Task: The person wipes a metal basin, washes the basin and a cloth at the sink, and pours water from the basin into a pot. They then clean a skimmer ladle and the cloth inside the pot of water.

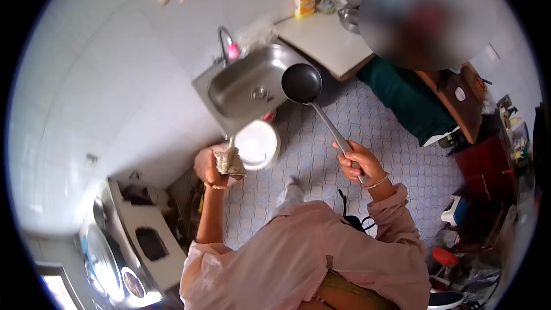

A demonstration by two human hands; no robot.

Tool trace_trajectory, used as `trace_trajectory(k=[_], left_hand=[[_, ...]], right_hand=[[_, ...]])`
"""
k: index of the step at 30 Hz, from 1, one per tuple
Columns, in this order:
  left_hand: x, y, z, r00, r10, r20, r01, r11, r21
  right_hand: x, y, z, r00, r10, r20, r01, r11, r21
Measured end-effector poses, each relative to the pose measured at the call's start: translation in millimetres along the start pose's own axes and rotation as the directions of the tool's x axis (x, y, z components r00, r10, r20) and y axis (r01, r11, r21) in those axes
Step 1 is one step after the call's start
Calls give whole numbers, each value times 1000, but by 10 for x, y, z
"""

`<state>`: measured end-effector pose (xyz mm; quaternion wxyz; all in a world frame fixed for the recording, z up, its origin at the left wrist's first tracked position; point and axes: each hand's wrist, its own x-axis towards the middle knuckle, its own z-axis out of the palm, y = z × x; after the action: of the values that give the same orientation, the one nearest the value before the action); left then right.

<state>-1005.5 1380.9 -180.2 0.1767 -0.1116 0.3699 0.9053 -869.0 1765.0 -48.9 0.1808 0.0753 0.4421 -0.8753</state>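
My right hand [360, 162] is wrapped round the handle of a ladle [302, 83]. Its dark round bowl points away from me, level with the sink's right edge and above the floor. In my left hand [211, 166] is a crumpled beige cloth [231, 162], bunched between thumb and fingers, with the ladle well apart from it. Ahead lies a steel sink [221, 96] with a curved tap [222, 34]; a pink item hangs near the spout. Just past my left hand, a white round bucket [255, 144] stands on the floor below the sink.
Right of the sink, a pale counter [327, 37] carries a yellow bottle [305, 0] and a metal bowl [349, 20]. Dark green fabric [402, 100] and a brown board [472, 106] lie beyond a blurred patch. A white cabinet [138, 218] stands at left; clutter fills the right edge.
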Motion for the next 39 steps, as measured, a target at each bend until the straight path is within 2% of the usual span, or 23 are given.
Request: trace_trajectory(k=[1, 2, 3, 5, 9, 11, 13, 15, 16, 18, 19, 21, 22, 23, 25, 27, 28, 30, 31, 33, 34, 38, 39], left_hand=[[413, 29, 236, 999, 39, 36, -40, 999, 29], [783, -10, 483, 993, 100, 56, -99, 995, -28], [1094, -14, 634, 996, 63, 56, -63, 998, 4], [1735, -9, 1023, 978, 50, 202, -97, 969, 226], [2818, 26, 2067, 969, 79, 233, -182, 869, 461], [3403, 91, 2430, 884, 192, 427, -416, 741, 527], [3859, 211, 2835, 848, 264, 460, -530, 450, 719], [4303, 228, 3144, 895, 252, 367, -439, 640, 630], [4503, 268, 3349, 891, 262, 371, -448, 639, 625], [4860, 379, 3648, 875, 305, 376, -478, 423, 770], [5035, 437, 3808, 872, 309, 378, -482, 414, 772], [5435, 523, 4062, 850, 322, 416, -506, 284, 814], [5780, 588, 4082, 812, 342, 473, -550, 172, 817], [5956, 647, 4204, 811, 361, 460, -543, 171, 822], [6335, 673, 4473, 830, 283, 480, -527, 119, 841], [6713, 702, 4772, 798, 269, 540, -503, -199, 841], [6977, 706, 4854, 801, 264, 537, -499, -201, 843], [7443, 652, 4976, 739, 167, 652, -583, -325, 744], [7544, 617, 5056, 740, 169, 651, -584, -317, 747], [7720, 603, 5234, 918, 46, 394, -372, -246, 895], [7844, 582, 5244, 894, 6, 448, -433, -248, 867], [8047, 540, 5254, 923, -56, 381, -382, -256, 888], [8035, 539, 5243, 899, -100, 427, -436, -91, 895]], right_hand=[[197, -233, -42, 999, -32, -8, 32, 999, -5], [309, -406, -83, 998, -46, -36, 45, 999, -27], [352, -539, -128, 996, -49, -70, 46, 998, -45], [566, -837, -333, 996, -57, -72, 58, 998, 6], [1064, -1422, -805, 995, -85, -50, 86, 996, 32], [1259, -1714, -1061, 995, -80, -53, 84, 994, 66], [1492, -2017, -1344, 998, -46, -41, 50, 995, 89], [1716, -2289, -1542, 998, -20, -52, 25, 994, 109], [1854, -2514, -1653, 998, -23, -58, 29, 994, 104], [2110, -2830, -1850, 998, -27, -57, 31, 997, 71], [2227, -2975, -1921, 998, -28, -63, 31, 998, 48], [2507, -3222, -2114, 998, -24, -51, 26, 999, 46], [2638, -3363, -2173, 999, 0, -45, 2, 999, 49], [2786, -3475, -2222, 999, 27, -34, -25, 998, 52], [3028, -3732, -2271, 999, 38, -14, -38, 998, 54], [3283, -3881, -2371, 999, 35, 24, -37, 996, 76], [3393, -3952, -2351, 999, 44, 3, -44, 995, 87], [3637, -4062, -2373, 998, 60, -1, -60, 994, 93], [3738, -4102, -2378, 998, 69, -1, -68, 993, 101], [3946, -4223, -2409, 997, 79, 2, -79, 993, 89], [4048, -4264, -2429, 997, 78, 9, -78, 993, 92], [4329, -4335, -2462, 997, 74, 35, -77, 991, 113], [4382, -4350, -2465, 997, 74, 33, -77, 990, 119]])
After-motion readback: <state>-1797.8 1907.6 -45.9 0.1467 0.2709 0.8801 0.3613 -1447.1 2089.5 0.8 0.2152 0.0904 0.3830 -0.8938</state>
